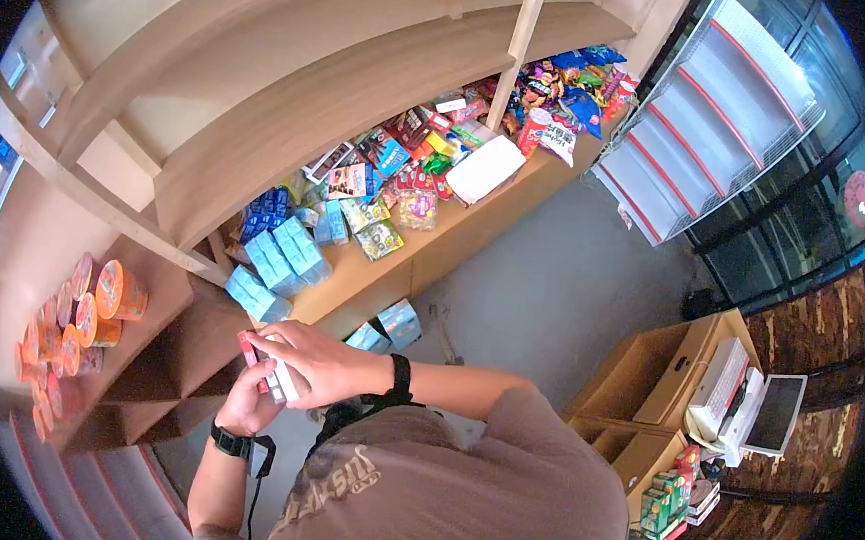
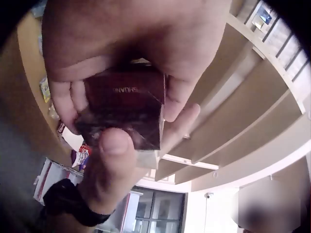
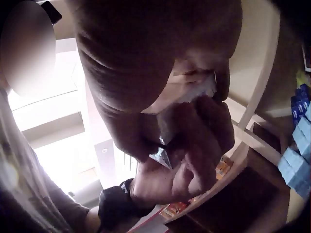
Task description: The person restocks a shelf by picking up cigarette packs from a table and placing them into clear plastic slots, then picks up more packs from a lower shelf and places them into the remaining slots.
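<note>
Both hands meet in front of the chest around a small dark red box (image 2: pixel 125 109) in shiny clear film, about cigarette-pack size, with "SHUANG" lettered on it. A white part (image 1: pixel 286 384) shows beside the red in the head view. My left hand (image 1: pixel 246 404) grips it from the left, its fingers curled about the sides in the left wrist view. My right hand (image 1: pixel 320 366) holds it from the other side, thumb (image 2: pixel 115 148) pressed on the dark face. In the right wrist view the hands hide most of the box, leaving a shiny corner (image 3: pixel 161 158) showing.
Snack packs (image 1: pixel 385 156) and blue wrapped packs (image 1: pixel 288 255) crowd a wooden shelf ahead, with a white box (image 1: pixel 486 170) on it. Orange noodle cups (image 1: pixel 99 307) stand at left. A wire rack (image 1: pixel 704 118) and a wooden counter (image 1: pixel 645 385) are at right.
</note>
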`<state>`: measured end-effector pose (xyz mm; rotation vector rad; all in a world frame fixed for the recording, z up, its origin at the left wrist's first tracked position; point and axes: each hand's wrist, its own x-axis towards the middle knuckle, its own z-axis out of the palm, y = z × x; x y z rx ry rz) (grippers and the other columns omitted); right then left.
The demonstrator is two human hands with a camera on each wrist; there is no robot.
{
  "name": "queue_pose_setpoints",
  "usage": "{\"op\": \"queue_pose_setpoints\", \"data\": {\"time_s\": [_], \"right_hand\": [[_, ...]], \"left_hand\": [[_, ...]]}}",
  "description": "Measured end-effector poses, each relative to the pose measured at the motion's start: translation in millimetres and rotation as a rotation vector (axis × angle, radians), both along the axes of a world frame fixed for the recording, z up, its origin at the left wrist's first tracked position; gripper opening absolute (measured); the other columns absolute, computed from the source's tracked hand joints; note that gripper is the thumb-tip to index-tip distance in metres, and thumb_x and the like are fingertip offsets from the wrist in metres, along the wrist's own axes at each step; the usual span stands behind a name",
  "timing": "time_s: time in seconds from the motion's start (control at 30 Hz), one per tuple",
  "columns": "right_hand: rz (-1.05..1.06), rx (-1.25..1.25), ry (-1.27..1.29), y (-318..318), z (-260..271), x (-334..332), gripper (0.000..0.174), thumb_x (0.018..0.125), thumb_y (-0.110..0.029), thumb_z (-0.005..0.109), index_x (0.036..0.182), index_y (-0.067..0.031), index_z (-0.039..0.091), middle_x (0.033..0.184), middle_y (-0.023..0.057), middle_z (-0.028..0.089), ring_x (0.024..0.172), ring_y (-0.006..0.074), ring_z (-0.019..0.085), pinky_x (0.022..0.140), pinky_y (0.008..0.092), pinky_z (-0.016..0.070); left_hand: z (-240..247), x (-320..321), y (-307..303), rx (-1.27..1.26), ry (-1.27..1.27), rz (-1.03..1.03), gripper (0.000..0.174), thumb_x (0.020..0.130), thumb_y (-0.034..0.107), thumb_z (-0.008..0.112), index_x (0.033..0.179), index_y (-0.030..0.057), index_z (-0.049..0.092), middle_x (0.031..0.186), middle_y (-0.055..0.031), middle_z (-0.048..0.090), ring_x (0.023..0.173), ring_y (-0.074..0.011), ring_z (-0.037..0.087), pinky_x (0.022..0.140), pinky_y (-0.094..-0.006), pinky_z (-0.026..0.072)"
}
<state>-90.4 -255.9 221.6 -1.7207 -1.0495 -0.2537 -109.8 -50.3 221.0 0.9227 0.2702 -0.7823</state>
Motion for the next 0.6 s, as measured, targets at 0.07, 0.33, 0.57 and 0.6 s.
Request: {"op": "queue_pose_setpoints", "data": {"time_s": [0.07, 0.33, 0.57, 0.6], "right_hand": [[0.023, 0.030, -0.027, 1, -5, -1, 0.114, 0.063, -0.018, 0.083, 0.156, -0.0146, 0.017, 0.130, 0.0198, 0.046, 0.118, 0.0397, 0.048, 0.099, 0.0458, 0.0412], [0.007, 0.032, -0.029, 4, 3, -19, 0.108, 0.066, -0.020, 0.084, 0.153, -0.0077, 0.021, 0.137, 0.0207, 0.043, 0.124, 0.0401, 0.046, 0.103, 0.0461, 0.0398], [0.116, -0.059, 0.029, 29, 14, -36, 0.109, 0.067, -0.026, 0.085, 0.152, -0.0062, 0.022, 0.138, 0.0217, 0.042, 0.125, 0.0395, 0.045, 0.105, 0.0466, 0.0383], [0.136, -0.038, 0.019, 40, 13, -40, 0.110, 0.064, -0.026, 0.085, 0.153, -0.0063, 0.023, 0.138, 0.0228, 0.041, 0.129, 0.0392, 0.041, 0.108, 0.0456, 0.0355]], "left_hand": [[5, -8, -7, 0.013, 0.015, 0.035, 0.046, 0.088, 0.025, 0.068, 0.129, 0.0107, 0.052, 0.122, -0.0051, 0.063, 0.114, -0.0217, 0.060, 0.102, -0.0403, 0.0448], [14, -25, 3, 0.019, 0.016, -0.068, 0.046, 0.095, 0.034, 0.062, 0.134, 0.0141, 0.049, 0.128, -0.0024, 0.061, 0.119, -0.0196, 0.057, 0.102, -0.0398, 0.0435], [29, -62, 29, -0.137, -0.015, -0.120, 0.050, 0.094, 0.036, 0.064, 0.139, 0.0224, 0.047, 0.135, -0.0022, 0.057, 0.123, -0.0204, 0.054, 0.105, -0.0428, 0.0409], [31, -70, 33, -0.123, -0.018, -0.024, 0.050, 0.095, 0.040, 0.062, 0.139, 0.0202, 0.047, 0.134, -0.0027, 0.058, 0.123, -0.0208, 0.054, 0.108, -0.0435, 0.0388]]}}
